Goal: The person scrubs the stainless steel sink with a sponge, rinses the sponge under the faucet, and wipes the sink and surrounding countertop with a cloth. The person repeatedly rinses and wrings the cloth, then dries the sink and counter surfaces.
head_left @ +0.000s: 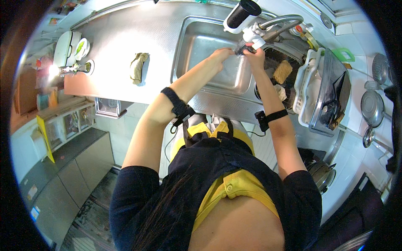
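Grasping small dark item (240, 47) at right edge of sink basin (209, 39); too blurred to name more exactly. Holding it from basin's left side with fingers of left hand (220, 57), from basin's right side with fingers of right hand (256, 55); can't make out exact pinch. Probably rinsing or scrubbing, to judge by white tap outlet (259, 42) above same edge of sink basin; can't confirm running water. To do well: bring lower and further into sink basin to catch drips. Pin with one hand, turn with other, expose every side. Pinch firmly, likely slippery when wet. Avoid bumping tap outlet with knuckles. Avoid drifting right of sink basin, toward brown sponge (282, 72). Leave khaki cloth (137, 69) dry on tabletop (113, 35), left of sink basin.
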### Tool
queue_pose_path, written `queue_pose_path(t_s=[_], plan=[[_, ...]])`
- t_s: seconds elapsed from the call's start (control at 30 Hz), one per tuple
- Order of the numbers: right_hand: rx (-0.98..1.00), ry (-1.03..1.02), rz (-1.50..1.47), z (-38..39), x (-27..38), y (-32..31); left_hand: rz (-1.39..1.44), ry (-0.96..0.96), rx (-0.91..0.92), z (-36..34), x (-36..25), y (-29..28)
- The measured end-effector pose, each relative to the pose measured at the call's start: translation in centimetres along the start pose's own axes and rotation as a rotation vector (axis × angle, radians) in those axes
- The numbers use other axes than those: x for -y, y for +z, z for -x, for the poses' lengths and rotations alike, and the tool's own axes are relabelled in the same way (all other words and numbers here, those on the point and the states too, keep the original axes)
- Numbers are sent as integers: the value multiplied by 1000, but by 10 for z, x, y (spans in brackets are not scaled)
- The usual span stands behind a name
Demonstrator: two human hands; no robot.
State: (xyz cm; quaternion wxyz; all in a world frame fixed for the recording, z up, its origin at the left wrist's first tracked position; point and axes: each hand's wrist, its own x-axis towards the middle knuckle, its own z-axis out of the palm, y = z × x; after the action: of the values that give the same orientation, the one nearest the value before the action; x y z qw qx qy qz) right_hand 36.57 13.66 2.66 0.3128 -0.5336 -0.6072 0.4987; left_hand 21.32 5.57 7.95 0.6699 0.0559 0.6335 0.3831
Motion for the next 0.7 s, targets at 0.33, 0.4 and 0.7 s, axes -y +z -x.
queue_pose_path(t_s=[0.33,0.4,0.7], plan=[[-144,-37,330,64,-53,1,79,-145,-109,34,38,-134],[-156,-115,353,81,-47,15,81,-179,-101,32,40,-162],[29,-282,324,161,26,206,-204,-21,-47,34,39,-295]])
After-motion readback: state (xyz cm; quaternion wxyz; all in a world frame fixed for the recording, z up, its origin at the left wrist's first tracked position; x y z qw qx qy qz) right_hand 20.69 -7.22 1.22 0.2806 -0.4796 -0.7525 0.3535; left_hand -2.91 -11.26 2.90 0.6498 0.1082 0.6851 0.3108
